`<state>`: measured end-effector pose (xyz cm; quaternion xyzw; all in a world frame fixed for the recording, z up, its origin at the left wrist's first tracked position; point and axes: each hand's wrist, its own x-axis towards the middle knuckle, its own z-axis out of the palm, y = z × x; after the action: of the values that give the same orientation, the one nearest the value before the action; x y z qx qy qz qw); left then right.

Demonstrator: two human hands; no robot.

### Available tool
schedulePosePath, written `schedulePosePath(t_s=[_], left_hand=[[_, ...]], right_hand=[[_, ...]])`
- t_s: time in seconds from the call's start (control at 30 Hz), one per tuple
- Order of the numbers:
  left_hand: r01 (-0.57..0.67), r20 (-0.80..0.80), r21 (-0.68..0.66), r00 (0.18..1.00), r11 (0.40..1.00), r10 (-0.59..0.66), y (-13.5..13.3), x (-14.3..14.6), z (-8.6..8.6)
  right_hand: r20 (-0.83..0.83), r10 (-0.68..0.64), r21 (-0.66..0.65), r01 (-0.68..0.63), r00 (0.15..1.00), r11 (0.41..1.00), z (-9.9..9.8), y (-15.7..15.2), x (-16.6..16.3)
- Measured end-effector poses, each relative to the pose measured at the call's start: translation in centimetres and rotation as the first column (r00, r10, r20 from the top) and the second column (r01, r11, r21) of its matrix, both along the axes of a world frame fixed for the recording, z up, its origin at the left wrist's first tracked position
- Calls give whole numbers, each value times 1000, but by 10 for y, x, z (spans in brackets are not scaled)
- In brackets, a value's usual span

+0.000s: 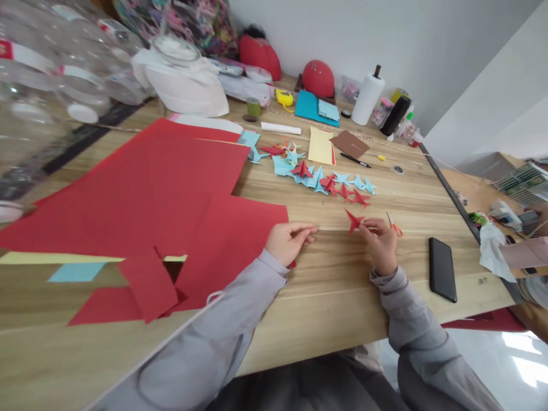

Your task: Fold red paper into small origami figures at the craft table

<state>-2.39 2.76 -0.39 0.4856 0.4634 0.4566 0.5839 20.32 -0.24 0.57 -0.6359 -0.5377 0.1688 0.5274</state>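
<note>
My right hand (380, 240) rests on the wooden table (325, 297) and pinches a small folded red paper crane (353, 219) by its edge. Small red-handled scissors (394, 226) lie just behind that hand. My left hand (287, 240) lies on the table to the left, fingers loosely curled and pointing toward the crane, with nothing visible in it. Its wrist sits at the edge of a large red paper sheet (149, 188). A cluster of folded red and blue paper cranes (321, 177) lies farther back.
A black phone (442, 268) lies right of my right hand. Red paper offcuts (148, 288), a yellow strip and a blue scrap lie at left. Yellow and brown paper, a pen, a paper towel roll (367, 98), bottles and clutter line the back. Another person's sleeve (526, 251) shows far right.
</note>
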Motion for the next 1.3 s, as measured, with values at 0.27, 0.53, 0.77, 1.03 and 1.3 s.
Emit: schedulePosePath(t_s=[0.27,0.53,0.77,1.03,1.3], left_hand=[[-12,-41,69,999,998,15,-1,0,-10],[-61,-39,80,997,995,64,1,-4,-19],[-111,-47,96,992,989,116,0,-7,-17],[-19,-383,424,902,906,198,-5,0,-7],[6,-907,299,313,954,282,-6,-61,31]], right_hand=[[314,-356,-245,438,880,865,-4,46,69],[379,-356,-344,487,854,803,-12,78,75],[369,-368,-203,461,853,864,-13,39,71],[378,-199,-85,247,904,965,-18,-3,29],[485,-24,-63,62,874,996,-29,-8,14]])
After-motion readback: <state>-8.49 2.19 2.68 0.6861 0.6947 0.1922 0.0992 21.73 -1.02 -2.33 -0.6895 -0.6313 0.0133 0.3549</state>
